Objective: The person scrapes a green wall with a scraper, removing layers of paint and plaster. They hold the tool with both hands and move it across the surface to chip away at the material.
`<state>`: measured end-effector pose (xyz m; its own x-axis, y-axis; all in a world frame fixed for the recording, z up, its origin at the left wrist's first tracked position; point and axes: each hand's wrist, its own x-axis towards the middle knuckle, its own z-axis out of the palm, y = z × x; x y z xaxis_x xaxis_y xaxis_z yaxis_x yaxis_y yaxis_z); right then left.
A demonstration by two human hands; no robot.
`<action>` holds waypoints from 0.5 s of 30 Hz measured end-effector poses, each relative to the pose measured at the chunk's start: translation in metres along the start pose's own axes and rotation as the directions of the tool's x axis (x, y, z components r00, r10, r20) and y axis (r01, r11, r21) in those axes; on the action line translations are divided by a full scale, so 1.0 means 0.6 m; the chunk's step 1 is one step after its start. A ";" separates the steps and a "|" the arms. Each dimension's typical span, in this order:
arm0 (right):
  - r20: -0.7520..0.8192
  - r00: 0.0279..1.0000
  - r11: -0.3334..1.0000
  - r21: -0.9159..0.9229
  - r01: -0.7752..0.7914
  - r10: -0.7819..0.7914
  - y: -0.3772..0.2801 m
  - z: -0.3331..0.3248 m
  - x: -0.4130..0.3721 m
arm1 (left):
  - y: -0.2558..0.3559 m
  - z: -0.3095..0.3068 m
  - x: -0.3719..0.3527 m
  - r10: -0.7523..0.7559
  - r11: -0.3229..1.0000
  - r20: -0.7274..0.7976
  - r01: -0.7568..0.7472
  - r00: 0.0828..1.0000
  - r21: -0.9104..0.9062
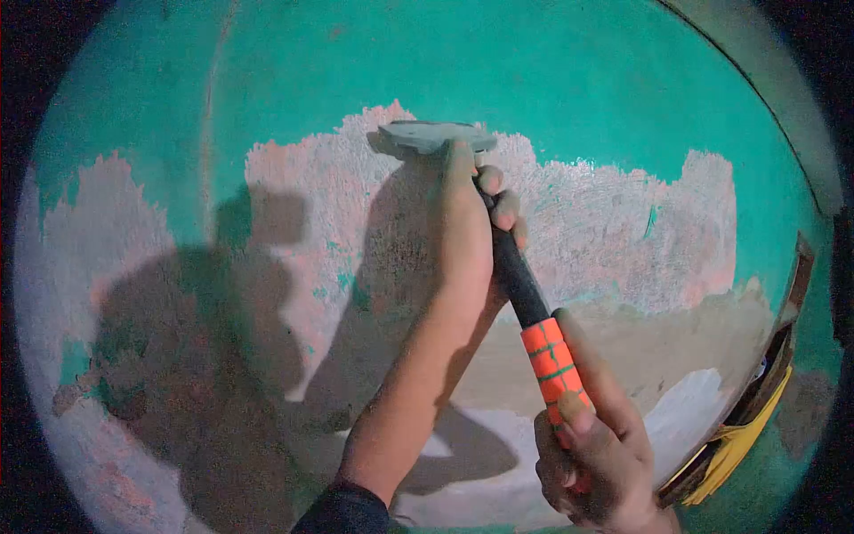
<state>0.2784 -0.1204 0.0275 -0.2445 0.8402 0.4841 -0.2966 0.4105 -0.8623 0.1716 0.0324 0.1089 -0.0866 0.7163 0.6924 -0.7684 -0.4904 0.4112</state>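
Note:
A long-handled scraper [519, 276] slants up across the view, with a black shaft, an orange grip and a wide grey head [436, 135]. My left hand [469, 218] is closed round the upper shaft, its thumb just below the head. Lower down, my right hand [605, 454] wraps the orange grip, marked with green lines. The head lies against the wall at the upper border of a stripped pinkish-white patch [596, 231], where green paint [551, 80] begins. The blade's working edge cannot be made out.
Another stripped area [107, 214] lies to the left. Below the main patch runs a grey-brown band [534, 374]. A wooden-edged recess [761, 374] with a yellow cloth-like thing [743, 440] is at the lower right. Shadows of me and the tool fall on the wall.

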 end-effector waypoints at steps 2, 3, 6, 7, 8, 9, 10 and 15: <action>-0.004 1.000 1.000 0.019 -0.012 0.012 0.002 0.001 -0.007 | -0.003 -0.006 -0.017 -0.077 0.997 -0.023 0.077 0.997 0.007; -0.005 1.000 1.000 0.024 -0.017 0.017 0.008 0.002 -0.016 | -0.003 -0.009 -0.026 -0.110 0.994 -0.033 0.111 0.993 0.009; 0.014 1.000 1.000 -0.007 0.022 -0.022 0.013 -0.006 -0.012 | -0.003 0.000 -0.038 -0.102 0.991 -0.059 0.097 0.993 -0.095; 0.016 0.999 0.999 -0.024 0.033 -0.033 0.011 -0.007 -0.008 | -0.003 0.002 -0.028 -0.068 0.995 -0.042 0.065 0.997 -0.071; 0.003 1.000 1.000 -0.008 0.026 -0.026 0.008 -0.006 -0.005 | 0.000 0.005 -0.008 -0.036 0.998 -0.027 0.034 0.999 -0.049; -0.009 1.000 1.000 0.007 0.019 -0.019 0.003 -0.005 -0.001 | 0.000 0.007 0.003 -0.001 1.000 -0.011 0.001 1.000 -0.030; -0.016 1.000 1.000 0.022 0.015 -0.015 0.000 -0.004 0.002 | -0.002 0.007 0.003 -0.023 0.999 -0.016 0.023 1.000 -0.048; -0.015 1.000 1.000 -0.019 -0.010 0.010 0.012 -0.005 -0.017 | -0.010 -0.006 -0.035 -0.088 0.994 -0.016 0.087 0.996 -0.067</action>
<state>0.2817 -0.1246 0.0160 -0.2330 0.8495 0.4733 -0.2762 0.4089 -0.8698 0.1755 0.0221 0.0896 -0.0284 0.7647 0.6438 -0.8138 -0.3916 0.4293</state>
